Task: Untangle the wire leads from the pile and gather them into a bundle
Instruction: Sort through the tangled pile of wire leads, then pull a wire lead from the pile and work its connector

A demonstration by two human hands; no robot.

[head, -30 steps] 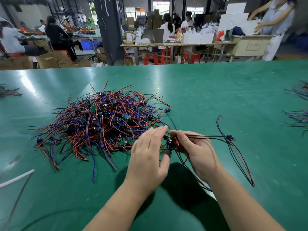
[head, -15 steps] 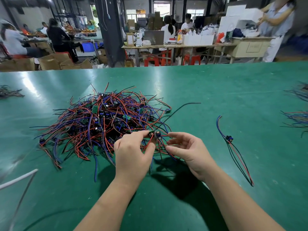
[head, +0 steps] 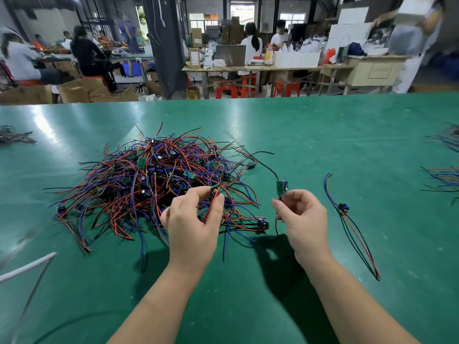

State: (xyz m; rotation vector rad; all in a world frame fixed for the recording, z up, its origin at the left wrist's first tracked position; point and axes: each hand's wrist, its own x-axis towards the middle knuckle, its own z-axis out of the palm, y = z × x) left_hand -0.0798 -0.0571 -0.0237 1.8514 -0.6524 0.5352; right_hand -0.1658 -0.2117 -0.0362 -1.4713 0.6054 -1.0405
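While fingers (head: 191,194) pinch leads (head: 281,187), tangled pile (head: 139,180) (leftward) obstructs.

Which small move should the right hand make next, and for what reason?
Probably draw the right hand rightward, away from the pile. The small board it pinches has a black wire that loops back to the pile's edge, while the left hand pinches a red wire there. A freed lead lies to the right.
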